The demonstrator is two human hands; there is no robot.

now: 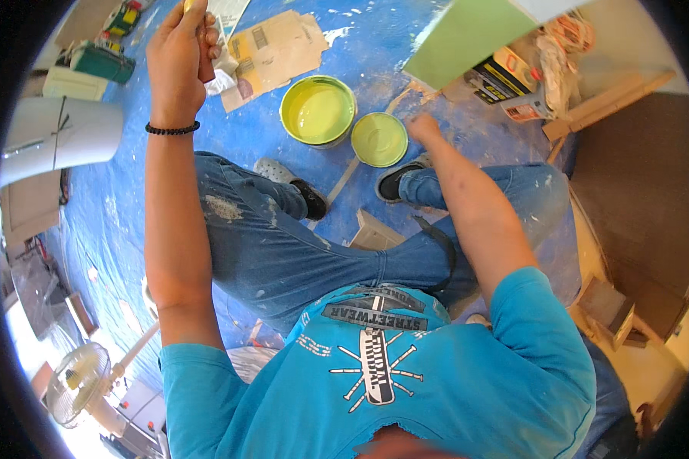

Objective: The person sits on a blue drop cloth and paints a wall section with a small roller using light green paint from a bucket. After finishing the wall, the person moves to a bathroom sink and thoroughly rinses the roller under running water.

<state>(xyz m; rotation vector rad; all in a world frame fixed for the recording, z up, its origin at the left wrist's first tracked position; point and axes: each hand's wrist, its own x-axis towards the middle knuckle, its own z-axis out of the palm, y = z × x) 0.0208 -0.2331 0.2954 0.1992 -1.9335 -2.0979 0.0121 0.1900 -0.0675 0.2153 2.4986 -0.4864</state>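
"Two hands to enter first: what state?"

"Left hand (177, 53): closed round a held object (207, 71), mostly hidden, one reddish-brown edge showing; placed far left, beside the cardboard (283, 46). Right hand (421, 126): fingers curled, just right of the smaller tub (380, 162); whether it grips the rim, cannot tell."

"Paint?"

"One bucket (319, 83), yellow-green paint (314, 116) inside, on the far side of the shoes. One smaller tub, possibly a lid, coated the same colour, just right of the bucket and slightly nearer."

"Risks?"

"Three, by judgement. One: tub tips, if the right hand pulls on one side of it. Two: bucket is knocked, if the left shoe (274, 170) slides forward; likewise the tub by the right shoe (390, 186), which stands close. Three: drips on the jeans (283, 237), if the held object carries wet paint; that side is not visible."

"Surface?"

"Blue floor sheet (122, 245), wrinkled, white smears and specks. Any loose fold could catch a heel."

"Room?"

"Far right: green panel (467, 38), black-and-yellow jug (505, 76), wooden strip (608, 107). Right: brown floor (635, 176), wooden block (605, 306). Far left: white rounded item (92, 134), dark cord round it. Near left: fan (78, 382), round cage."
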